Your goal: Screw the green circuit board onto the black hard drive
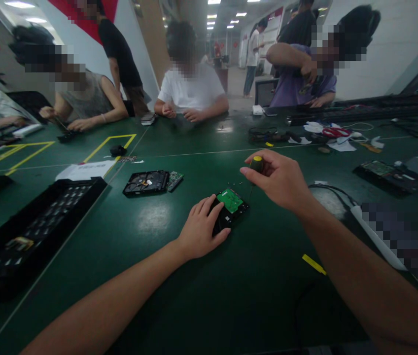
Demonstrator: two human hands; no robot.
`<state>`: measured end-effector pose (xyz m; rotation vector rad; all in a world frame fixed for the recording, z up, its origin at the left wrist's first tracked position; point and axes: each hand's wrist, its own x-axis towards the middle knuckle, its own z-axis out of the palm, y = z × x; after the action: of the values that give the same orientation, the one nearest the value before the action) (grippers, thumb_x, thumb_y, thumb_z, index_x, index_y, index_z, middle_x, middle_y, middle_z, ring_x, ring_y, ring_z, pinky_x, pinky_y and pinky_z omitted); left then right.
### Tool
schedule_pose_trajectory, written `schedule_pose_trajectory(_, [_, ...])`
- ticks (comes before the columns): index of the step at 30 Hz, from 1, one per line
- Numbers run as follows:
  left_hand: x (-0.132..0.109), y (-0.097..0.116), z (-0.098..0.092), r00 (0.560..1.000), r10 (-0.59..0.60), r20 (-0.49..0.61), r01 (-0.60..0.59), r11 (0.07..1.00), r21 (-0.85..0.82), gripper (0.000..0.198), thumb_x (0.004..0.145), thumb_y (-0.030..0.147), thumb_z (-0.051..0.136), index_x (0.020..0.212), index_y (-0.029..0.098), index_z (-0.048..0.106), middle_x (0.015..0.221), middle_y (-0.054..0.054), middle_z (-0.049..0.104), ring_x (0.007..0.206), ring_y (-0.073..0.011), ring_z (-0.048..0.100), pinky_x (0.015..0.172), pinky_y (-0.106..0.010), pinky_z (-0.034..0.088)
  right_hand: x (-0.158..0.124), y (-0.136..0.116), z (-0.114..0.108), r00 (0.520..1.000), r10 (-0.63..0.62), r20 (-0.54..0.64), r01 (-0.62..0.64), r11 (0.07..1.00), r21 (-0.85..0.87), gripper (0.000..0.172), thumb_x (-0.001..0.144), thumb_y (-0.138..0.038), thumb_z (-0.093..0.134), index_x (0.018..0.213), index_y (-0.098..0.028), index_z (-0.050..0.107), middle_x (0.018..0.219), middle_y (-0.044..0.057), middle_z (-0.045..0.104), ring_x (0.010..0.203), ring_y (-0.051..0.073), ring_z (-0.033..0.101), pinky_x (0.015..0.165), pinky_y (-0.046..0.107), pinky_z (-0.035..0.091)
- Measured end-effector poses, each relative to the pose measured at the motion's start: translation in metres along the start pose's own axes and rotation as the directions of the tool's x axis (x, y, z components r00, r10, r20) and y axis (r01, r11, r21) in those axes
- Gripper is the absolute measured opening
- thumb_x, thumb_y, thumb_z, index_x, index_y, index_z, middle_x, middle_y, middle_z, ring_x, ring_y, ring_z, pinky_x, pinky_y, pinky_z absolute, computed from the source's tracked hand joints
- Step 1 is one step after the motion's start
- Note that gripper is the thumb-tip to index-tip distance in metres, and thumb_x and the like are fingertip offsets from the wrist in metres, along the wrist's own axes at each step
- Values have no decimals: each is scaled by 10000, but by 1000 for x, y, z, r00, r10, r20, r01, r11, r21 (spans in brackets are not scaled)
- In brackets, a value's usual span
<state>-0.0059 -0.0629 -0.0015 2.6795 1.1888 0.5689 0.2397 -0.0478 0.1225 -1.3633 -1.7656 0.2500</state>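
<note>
A black hard drive with a green circuit board (pixel 230 200) lies on the green table in front of me. My left hand (pixel 203 228) rests over its near left side, fingers spread across the casing. In my right hand (pixel 278 178) is a screwdriver (pixel 257 164) with a dark handle and yellow end, held upright between thumb and fingers. Its thin shaft points down beside the drive's right corner; whether the tip touches anything is too small to tell. A few tiny bits, perhaps screws (pixel 235 183), lie just beyond the drive.
Another hard drive (pixel 146 183) sits left of centre, a small circuit board (pixel 175 181) against it. A long black tray (pixel 35 231) fills the left side. At right are a drive-like unit (pixel 384 176) and cables. A yellow strip (pixel 314 264) lies near my right forearm. Several people sit opposite.
</note>
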Motion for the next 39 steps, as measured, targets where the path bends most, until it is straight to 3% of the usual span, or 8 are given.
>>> schedule_pose_trajectory(6, [0,-1,-1,1000,-8,4,8,1000,-4,714,955,551,611,1552,201,436,1678,-188,326,1520,-407,351,1206,-627,355,3,6,1,999,34,22,-33,999,-30,263,897,-455,727,1014,-219,729,768,6,673,664,158,574,651,301,427])
schedule_pose_trajectory(11, [1,0,0,1000,-5,6,5,1000,-13,718,943,522,632,1554,203,431,1677,-190,325,1521,-408,351,1204,-634,359,-9,32,8,984,176,6,-176,983,-47,346,938,-525,658,1055,-203,703,814,28,692,680,172,595,647,308,430])
schedule_pose_trajectory(15, [4,-3,-4,1000,3,16,-3,1000,-21,739,932,518,649,1566,219,415,1676,-179,328,1512,-407,367,1199,-641,369,-30,60,17,940,339,24,-339,941,-18,420,961,-595,588,1061,-198,683,798,36,670,682,189,602,625,317,432])
schedule_pose_trajectory(19, [9,-14,-13,993,79,84,-76,996,-44,739,924,525,660,1558,219,433,1668,-172,344,1512,-385,379,1222,-604,367,-46,81,24,868,482,120,-492,867,81,413,981,-587,536,1098,-204,636,705,-9,610,599,173,561,558,302,413])
schedule_pose_trajectory(29, [10,-26,-13,985,145,94,-137,986,-92,736,912,482,672,1567,252,428,1679,-149,337,1493,-395,407,1191,-603,418,-54,94,31,832,507,223,-544,824,159,347,989,-535,546,1084,-213,634,690,-39,568,580,145,520,552,285,397])
schedule_pose_trajectory(39, [10,-29,-9,986,143,88,-135,986,-95,746,922,483,662,1588,284,390,1702,-128,309,1510,-407,388,1188,-621,423,-54,90,28,860,467,207,-499,855,141,294,1001,-496,551,1029,-219,645,741,-29,568,616,145,503,570,287,378])
